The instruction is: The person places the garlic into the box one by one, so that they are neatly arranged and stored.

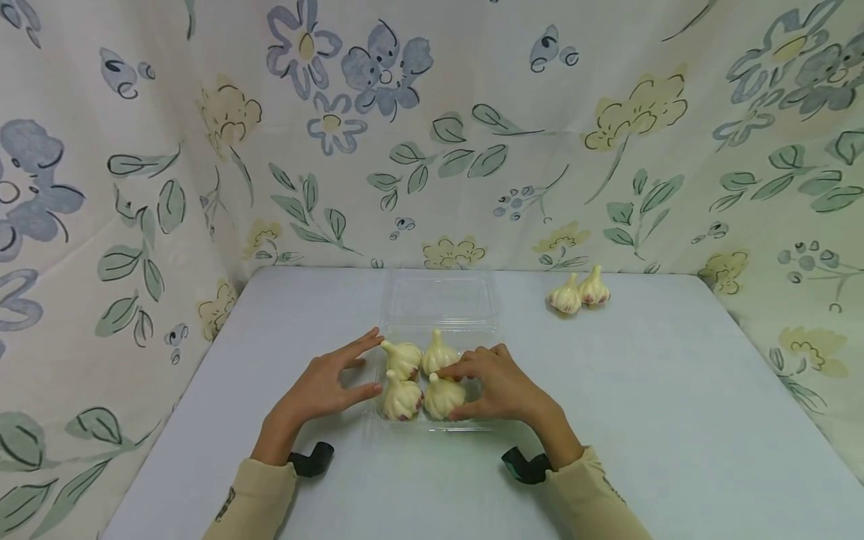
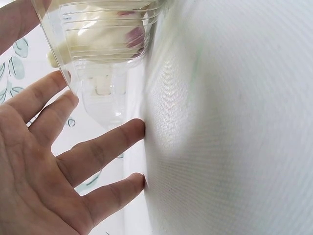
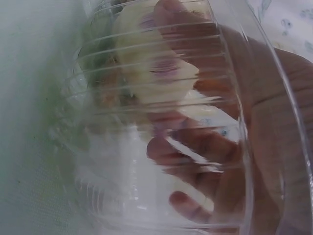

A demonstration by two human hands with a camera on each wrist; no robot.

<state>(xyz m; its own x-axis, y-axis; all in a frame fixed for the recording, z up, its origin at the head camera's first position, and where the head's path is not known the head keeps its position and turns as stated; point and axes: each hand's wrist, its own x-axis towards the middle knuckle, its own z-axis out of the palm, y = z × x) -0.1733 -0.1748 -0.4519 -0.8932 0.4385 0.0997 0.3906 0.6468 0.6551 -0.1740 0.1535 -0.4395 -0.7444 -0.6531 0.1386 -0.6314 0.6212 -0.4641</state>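
A clear plastic clamshell container [image 1: 472, 424] lies with its lid laid back, and several garlic bulbs sit in its base. My right hand [image 1: 502, 386] reaches inside and grips the front-right garlic bulb [image 1: 443, 397] between thumb and fingers. Through the ribbed wall, the right wrist view shows that bulb [image 3: 166, 71] with fingers about it. Beside the container's left wall is my left hand [image 1: 331, 381], its fingers spread and fairly straight. In the left wrist view two fingertips [image 2: 137, 128] rest on the table, while others reach the container's rim. Three more bulbs, such as the front-left one [image 1: 402, 397], stand close by.
Two more garlic bulbs [image 1: 565, 295] lie together at the back right of the white table [image 1: 641, 390]. The open lid [image 1: 440, 296] extends toward the table's back edge. Floral curtains [image 1: 418, 150] hang behind and at the sides.
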